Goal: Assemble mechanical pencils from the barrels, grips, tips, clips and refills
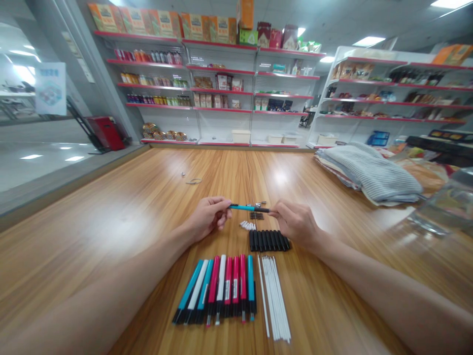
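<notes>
A blue pen (244, 207) with a black grip is held level above the table between both hands. My left hand (210, 217) is closed on its clip end. At the other end, the fingers of my right hand (297, 220) pinch the dark tip. Just below lie a row of black pen grips (269, 240), small white parts (247, 225), dark little pieces (256, 216) and small metal parts (258, 204). Nearer me are several blue, white and pink pen barrels (221, 286) side by side, with thin white refills (275, 298) to their right.
On the wooden table (111, 266), a thin ring-shaped loop (193, 181) and a small metal bit (183, 174) lie farther back. Folded striped cloth (369, 170) and a clear container (447, 207) are at right. Stocked shelves (218, 69) stand behind; a red case (107, 133) is at left.
</notes>
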`<state>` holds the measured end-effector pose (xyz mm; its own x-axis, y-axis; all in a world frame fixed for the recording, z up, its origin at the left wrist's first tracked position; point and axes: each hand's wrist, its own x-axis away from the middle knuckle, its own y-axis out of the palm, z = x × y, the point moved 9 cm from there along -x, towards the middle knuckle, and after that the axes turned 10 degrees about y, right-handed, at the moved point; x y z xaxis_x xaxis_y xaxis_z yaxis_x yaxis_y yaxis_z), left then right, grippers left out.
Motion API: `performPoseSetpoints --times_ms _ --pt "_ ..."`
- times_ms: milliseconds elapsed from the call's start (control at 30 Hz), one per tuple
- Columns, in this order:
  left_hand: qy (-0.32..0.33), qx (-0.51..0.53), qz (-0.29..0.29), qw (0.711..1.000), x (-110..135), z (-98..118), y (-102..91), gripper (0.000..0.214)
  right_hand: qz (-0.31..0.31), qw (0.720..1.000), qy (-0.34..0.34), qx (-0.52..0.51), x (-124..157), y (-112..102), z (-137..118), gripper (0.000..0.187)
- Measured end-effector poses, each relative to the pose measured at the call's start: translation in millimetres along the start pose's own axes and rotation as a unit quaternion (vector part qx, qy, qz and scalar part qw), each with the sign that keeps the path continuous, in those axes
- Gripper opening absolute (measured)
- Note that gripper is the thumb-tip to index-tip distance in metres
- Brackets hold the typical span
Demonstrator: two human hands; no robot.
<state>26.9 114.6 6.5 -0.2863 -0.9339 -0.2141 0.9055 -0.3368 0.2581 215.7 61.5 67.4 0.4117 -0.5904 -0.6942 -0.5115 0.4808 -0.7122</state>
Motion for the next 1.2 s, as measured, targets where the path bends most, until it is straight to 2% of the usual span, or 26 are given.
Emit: performPoseSetpoints --times_ms 200,400,600,700,767,900,1000,1100,1133,1200 --pt "0.049 0.009 -0.002 0.999 2 9 7.2 0.026 -0.005 0.999 0.04 -0.031 -1 1 6 0.015" --pt "-0.031 0.026 0.006 0.999 3 -5 4.8 0.033 0.0 1.0 -0.009 0.007 -1 0 -4 0.014" --pt "-0.02 0.026 -0.031 0.999 2 -5 8.3 0.027 -0.001 1.0 -0.022 0.022 -1 -1 -5 0.014" --pt "0.02 -0.018 -0.029 0.999 4 1 9.7 0.025 -0.001 1.0 -0.012 0.007 -1 0 -1 0.014" --pt "0.083 -0.099 -0.015 0.992 6 13 9.1 0.024 0.0 1.0 0.0 -0.008 -1 0 1 0.014" --pt "0.203 -0.268 0.011 0.942 14 39 12.0 0.02 -0.002 0.999 0.029 -0.045 -1 -1 6 0.014" --pt "0.216 -0.298 0.003 0.93 17 43 14.7 0.02 -0.001 0.993 0.056 -0.101 -2 -2 9 0.014" --pt "0.197 -0.279 -0.029 0.939 17 41 20.2 0.024 0.012 0.968 0.14 -0.208 -2 -2 25 0.014" --pt "0.196 -0.275 -0.043 0.94 18 41 23.9 0.025 0.011 0.948 0.179 -0.263 -2 1 32 0.015" --pt "0.21 -0.292 -0.095 0.928 21 43 37.4 0.024 -0.005 0.888 0.248 -0.386 -1 10 43 0.018"
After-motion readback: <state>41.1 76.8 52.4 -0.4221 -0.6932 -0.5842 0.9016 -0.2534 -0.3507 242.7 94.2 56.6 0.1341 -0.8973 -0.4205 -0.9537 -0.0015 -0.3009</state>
